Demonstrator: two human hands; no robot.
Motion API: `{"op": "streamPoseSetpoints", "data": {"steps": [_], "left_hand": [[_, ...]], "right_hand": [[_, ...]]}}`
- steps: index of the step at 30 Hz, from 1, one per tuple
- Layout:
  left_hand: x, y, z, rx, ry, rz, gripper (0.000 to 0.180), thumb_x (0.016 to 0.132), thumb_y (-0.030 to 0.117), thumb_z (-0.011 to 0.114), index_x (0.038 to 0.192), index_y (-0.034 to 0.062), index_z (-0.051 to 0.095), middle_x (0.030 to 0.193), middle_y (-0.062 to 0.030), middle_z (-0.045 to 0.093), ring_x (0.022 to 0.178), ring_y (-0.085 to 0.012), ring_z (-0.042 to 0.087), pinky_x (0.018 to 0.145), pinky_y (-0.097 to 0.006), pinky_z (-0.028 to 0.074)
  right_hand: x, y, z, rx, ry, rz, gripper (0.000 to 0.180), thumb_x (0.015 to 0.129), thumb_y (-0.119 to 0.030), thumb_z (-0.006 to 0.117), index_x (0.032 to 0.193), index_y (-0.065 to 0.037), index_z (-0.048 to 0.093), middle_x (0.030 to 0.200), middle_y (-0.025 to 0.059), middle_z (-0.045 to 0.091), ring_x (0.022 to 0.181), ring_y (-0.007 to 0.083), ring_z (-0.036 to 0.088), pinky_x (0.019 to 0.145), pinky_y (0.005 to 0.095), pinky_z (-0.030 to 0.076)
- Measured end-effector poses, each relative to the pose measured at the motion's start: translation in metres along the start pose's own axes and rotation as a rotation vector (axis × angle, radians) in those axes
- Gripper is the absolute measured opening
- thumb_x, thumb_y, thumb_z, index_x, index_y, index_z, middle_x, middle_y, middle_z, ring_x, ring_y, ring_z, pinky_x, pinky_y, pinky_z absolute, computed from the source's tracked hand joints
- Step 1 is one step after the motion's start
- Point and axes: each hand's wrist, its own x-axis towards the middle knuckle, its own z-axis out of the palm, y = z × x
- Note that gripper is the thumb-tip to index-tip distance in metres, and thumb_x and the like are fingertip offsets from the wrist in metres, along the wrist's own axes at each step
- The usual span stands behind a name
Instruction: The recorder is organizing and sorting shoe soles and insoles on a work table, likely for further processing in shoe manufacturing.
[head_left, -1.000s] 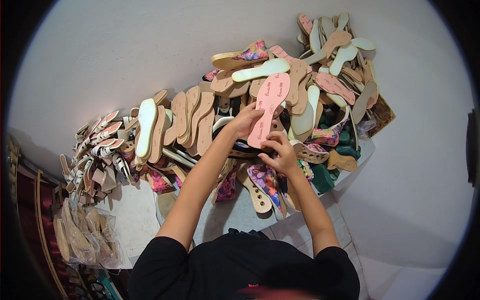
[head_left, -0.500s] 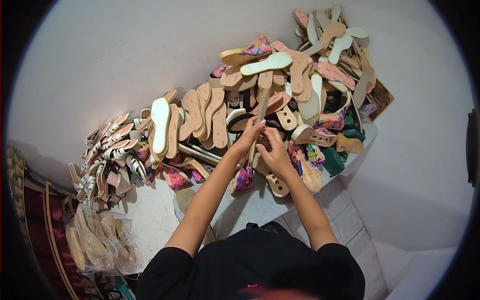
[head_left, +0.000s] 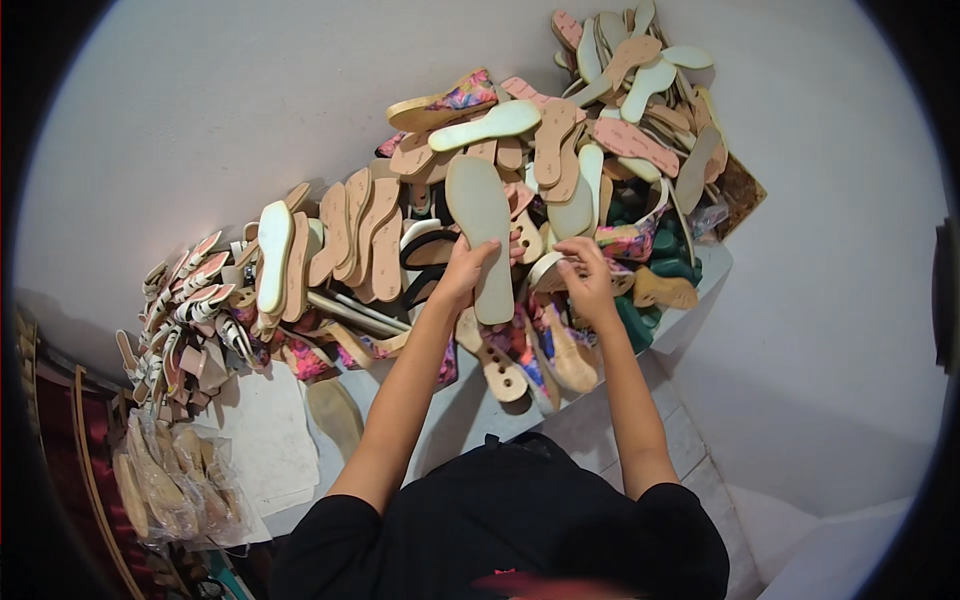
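Note:
My left hand [head_left: 462, 273] grips the lower part of a pale beige shoe insole [head_left: 482, 225], held upright over the heap. My right hand [head_left: 585, 277] is beside it, fingers pinched on a small pale rounded piece [head_left: 545, 270] at the insole's right edge; what that piece is I cannot tell. Both hands hover above a big heap of tan and pink insoles [head_left: 560, 150] and floral-patterned sole parts [head_left: 525, 350] on a grey table [head_left: 455, 420].
A row of tan insoles [head_left: 350, 240] leans at the left, with white strappy sandal uppers [head_left: 185, 300] beyond. Dark green shoe lasts [head_left: 665, 255] lie at the right. A plastic bag of insoles [head_left: 165, 480] and white sheets [head_left: 265, 435] sit lower left.
The pink insole held up a second ago is gone from my hands. A pale beige insole is now in my left hand, and my right hand has moved to its right side.

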Motion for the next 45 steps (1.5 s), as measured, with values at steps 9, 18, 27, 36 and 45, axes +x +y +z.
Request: {"op": "streamPoseSetpoints", "data": {"steps": [9,18,27,36,45], "left_hand": [[0.044,-0.021,0.041,0.033,0.197,0.055,0.032,0.084,0.009,0.051,0.112,-0.0029,0.043,0.100,-0.0148,0.059,0.082,-0.0203,0.062,0.068,-0.030,0.052],[0.057,-0.027,0.042,-0.039,0.290,-0.039,0.039,0.094,0.030,0.030,0.112,-0.0020,0.043,0.095,-0.0152,0.060,0.074,-0.0214,0.062,0.063,-0.033,0.052],[0.061,-0.027,0.034,0.045,0.283,-0.066,0.040,0.092,0.028,0.030,0.116,-0.0013,0.042,0.100,-0.0144,0.059,0.075,-0.0207,0.061,0.066,-0.033,0.053],[0.068,-0.021,0.037,-0.022,0.239,-0.085,0.040,0.082,0.014,0.032,0.118,-0.0016,0.038,0.106,-0.0150,0.056,0.081,-0.0216,0.059,0.067,-0.034,0.052],[0.079,-0.023,0.049,-0.033,0.146,0.044,0.040,0.082,0.016,0.034,0.118,-0.0001,0.038,0.109,-0.0140,0.054,0.087,-0.0205,0.057,0.074,-0.035,0.048]], "right_hand": [[0.129,0.123,-0.123,-0.333,0.309,-0.009,0.028,0.072,0.002,0.051,0.100,-0.001,0.055,0.100,0.0131,0.054,0.089,0.0262,0.054,0.076,0.0340,0.044],[0.204,0.233,-0.193,-0.858,-0.039,0.163,0.074,0.067,0.006,0.053,0.133,-0.018,0.030,0.130,0.0103,0.036,0.119,0.0330,0.037,0.096,0.0409,0.034],[0.216,0.209,-0.209,-0.645,-0.170,0.127,0.043,0.072,-0.005,0.055,0.115,-0.007,0.052,0.098,0.0132,0.061,0.095,0.0305,0.057,0.084,0.0349,0.043],[0.198,0.109,-0.190,0.414,-0.163,0.410,0.025,0.085,-0.011,0.040,0.101,0.006,0.049,0.090,0.0170,0.061,0.073,0.0248,0.061,0.068,0.0356,0.051],[0.132,0.066,-0.069,0.136,-0.351,0.219,0.061,0.086,-0.021,0.044,0.134,0.003,0.015,0.124,0.0168,0.038,0.110,0.0266,0.044,0.092,0.0359,0.037]]}}
